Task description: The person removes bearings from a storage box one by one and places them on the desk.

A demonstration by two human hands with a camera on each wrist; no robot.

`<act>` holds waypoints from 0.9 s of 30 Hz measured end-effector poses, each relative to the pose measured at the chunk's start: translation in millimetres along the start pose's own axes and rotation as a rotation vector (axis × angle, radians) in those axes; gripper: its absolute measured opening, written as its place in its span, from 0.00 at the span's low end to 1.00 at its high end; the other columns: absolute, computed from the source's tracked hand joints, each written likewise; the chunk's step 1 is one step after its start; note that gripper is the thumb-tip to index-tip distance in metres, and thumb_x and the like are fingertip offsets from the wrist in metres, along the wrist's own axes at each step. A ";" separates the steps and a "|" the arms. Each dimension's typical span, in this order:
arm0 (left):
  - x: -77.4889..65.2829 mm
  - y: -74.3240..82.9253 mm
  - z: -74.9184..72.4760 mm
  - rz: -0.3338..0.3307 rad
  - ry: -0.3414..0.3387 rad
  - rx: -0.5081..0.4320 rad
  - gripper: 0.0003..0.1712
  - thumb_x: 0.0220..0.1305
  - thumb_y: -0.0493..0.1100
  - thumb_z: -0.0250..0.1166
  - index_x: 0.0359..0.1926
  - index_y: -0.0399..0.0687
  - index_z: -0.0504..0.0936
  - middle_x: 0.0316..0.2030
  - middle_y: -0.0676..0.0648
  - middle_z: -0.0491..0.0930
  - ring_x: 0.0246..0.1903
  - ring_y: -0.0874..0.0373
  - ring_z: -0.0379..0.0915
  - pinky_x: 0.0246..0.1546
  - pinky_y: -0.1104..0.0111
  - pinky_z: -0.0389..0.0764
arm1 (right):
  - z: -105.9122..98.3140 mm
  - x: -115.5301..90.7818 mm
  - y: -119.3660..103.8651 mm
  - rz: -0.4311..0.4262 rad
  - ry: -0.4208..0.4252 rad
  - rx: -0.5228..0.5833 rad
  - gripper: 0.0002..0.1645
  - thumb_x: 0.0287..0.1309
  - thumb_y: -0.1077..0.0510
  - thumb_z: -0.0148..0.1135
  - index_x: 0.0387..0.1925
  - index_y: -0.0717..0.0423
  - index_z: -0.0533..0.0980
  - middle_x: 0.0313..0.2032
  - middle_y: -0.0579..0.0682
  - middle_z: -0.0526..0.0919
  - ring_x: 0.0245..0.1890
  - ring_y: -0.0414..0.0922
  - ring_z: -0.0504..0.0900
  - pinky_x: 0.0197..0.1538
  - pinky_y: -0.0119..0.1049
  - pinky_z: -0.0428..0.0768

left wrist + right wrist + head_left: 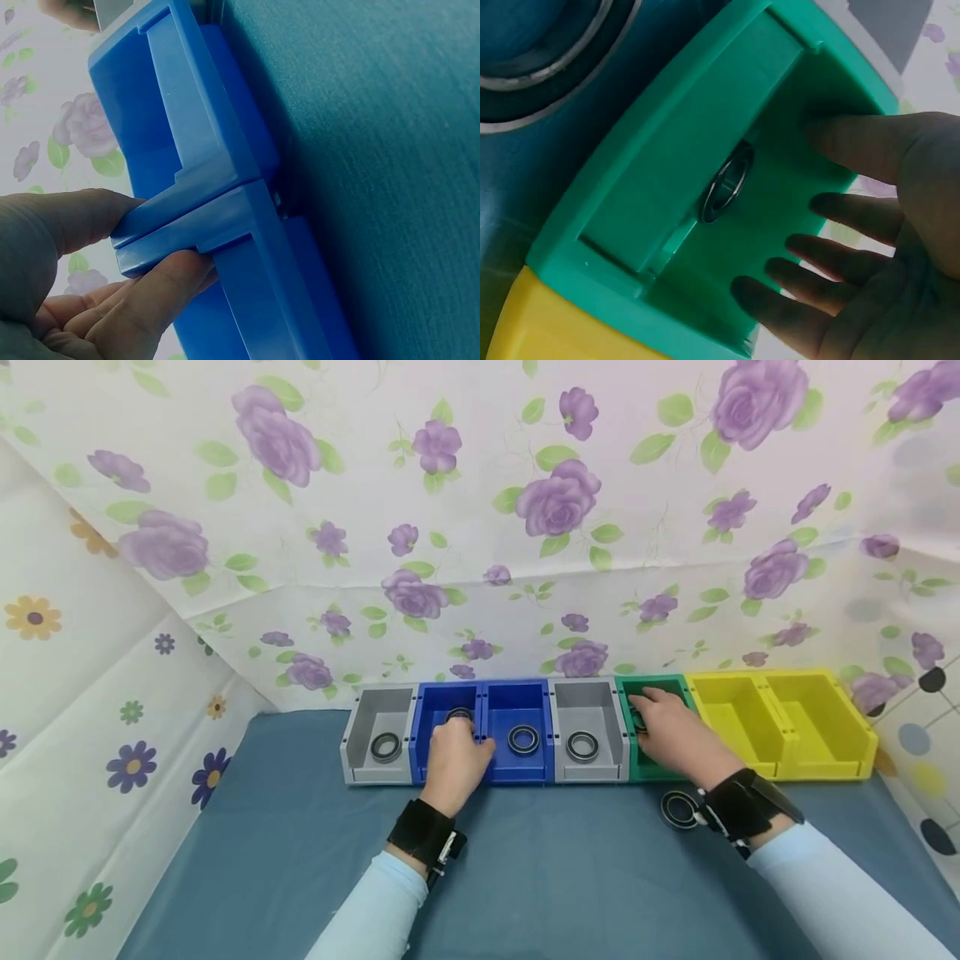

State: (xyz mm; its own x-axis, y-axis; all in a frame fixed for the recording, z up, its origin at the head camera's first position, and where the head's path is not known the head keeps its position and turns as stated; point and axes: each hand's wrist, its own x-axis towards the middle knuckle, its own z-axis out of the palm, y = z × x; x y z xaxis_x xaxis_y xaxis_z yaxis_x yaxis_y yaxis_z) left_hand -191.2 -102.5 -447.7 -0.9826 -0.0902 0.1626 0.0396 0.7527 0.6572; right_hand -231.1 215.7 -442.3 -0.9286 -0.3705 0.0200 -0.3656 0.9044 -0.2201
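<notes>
Two blue rims (pixel 180 201) are pinched by the left hand (pixel 456 762)—the empty right hand (pixel 677 733) fans over the green bin's (pixel 660 157) open room.

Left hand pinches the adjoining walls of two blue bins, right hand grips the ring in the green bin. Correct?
Not quite: the right hand doesn't grip the ring. The right wrist view shows its fingers spread and apart from it, the ring lying in the green bin. The left hand part stands.
</notes>
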 end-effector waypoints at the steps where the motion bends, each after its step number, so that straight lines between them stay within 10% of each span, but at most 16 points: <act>1: -0.4 -0.4 0.2 0.001 -0.001 0.002 0.11 0.55 0.43 0.67 0.25 0.43 0.74 0.16 0.55 0.60 0.10 0.64 0.59 0.10 0.71 0.59 | 1.6 0.8 0.2 0.009 -0.016 -0.007 0.34 0.55 0.60 0.59 0.61 0.69 0.63 0.61 0.71 0.59 0.60 0.65 0.58 0.58 0.57 0.61; 27: 0.2 -0.6 0.3 -0.022 -0.017 -0.004 0.09 0.55 0.43 0.66 0.30 0.42 0.77 0.16 0.53 0.68 0.11 0.63 0.64 0.10 0.71 0.62 | 19.9 11.8 3.9 0.062 -0.156 -0.034 0.27 0.65 0.64 0.44 0.63 0.70 0.60 0.55 0.74 0.64 0.53 0.64 0.68 0.51 0.55 0.70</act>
State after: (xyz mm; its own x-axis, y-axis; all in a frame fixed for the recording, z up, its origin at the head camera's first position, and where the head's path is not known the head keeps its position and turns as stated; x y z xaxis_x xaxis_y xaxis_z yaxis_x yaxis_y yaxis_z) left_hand -191.4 -102.8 -448.3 -0.9862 -0.0957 0.1352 0.0184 0.7479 0.6635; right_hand -242.2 210.7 -462.3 -0.9293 -0.3396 -0.1453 -0.3121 0.9322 -0.1832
